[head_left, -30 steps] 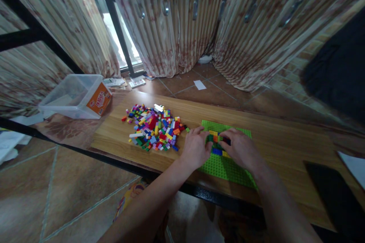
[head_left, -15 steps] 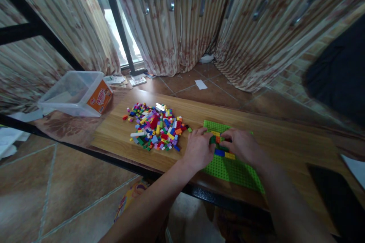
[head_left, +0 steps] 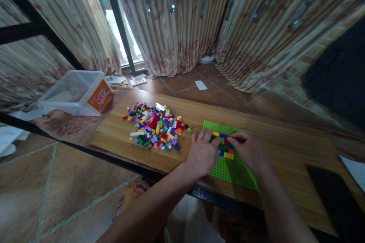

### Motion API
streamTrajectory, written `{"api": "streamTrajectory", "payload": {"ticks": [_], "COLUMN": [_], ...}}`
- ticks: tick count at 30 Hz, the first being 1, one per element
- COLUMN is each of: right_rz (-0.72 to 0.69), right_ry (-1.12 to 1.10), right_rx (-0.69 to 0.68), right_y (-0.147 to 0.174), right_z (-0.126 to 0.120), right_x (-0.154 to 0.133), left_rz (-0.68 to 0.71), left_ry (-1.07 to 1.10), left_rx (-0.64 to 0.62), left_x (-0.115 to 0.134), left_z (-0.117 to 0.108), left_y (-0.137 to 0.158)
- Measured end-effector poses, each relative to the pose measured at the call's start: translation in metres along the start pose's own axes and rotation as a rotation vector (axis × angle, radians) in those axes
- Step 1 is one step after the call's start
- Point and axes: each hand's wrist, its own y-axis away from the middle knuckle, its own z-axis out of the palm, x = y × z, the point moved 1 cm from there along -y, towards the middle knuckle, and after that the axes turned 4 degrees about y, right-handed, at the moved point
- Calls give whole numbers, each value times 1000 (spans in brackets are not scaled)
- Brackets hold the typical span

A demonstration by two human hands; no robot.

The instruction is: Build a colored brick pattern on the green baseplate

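A green studded baseplate (head_left: 239,172) lies on the wooden table. On it, a small block of toy bricks (head_left: 229,155) in yellow, blue, red, orange and green is built up between my hands. My left hand (head_left: 203,153) rests over the left side of the bricks, fingers apart and thumb against them; it covers part of the build. At the right side, my right hand (head_left: 249,150) has thumb and forefinger pinched together at the upper right corner of the bricks. Whatever lies between those fingertips is too small to make out.
Left of the baseplate is a loose heap of many-coloured bricks (head_left: 156,127). A clear plastic bin (head_left: 71,98) with an orange label stands at the far left. A dark flat object (head_left: 327,193) lies on the right, near a white sheet (head_left: 353,171).
My right hand has shifted slightly right and its fingers have drawn into a pinch, showing more of the bricks. My left hand has moved slightly right over the build.
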Motion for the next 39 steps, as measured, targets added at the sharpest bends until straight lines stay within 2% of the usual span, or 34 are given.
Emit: {"api": "streamTrajectory", "payload": {"ticks": [10, 21, 39], "right_rz": [-6, -28, 12], "right_ry": [-124, -210, -145], "right_rx": [-17, -25, 24], "right_y": [-5, -4, -3], "right_z": [11, 13, 19], "right_x": [0, 0, -4], "left_rz": [42, 10, 4], "left_ry": [-110, -117, -122], "left_rx": [-28, -82, -106], "left_x": [3, 9, 11], "left_z": [7, 7, 8], "left_y": [0, -1, -5]}}
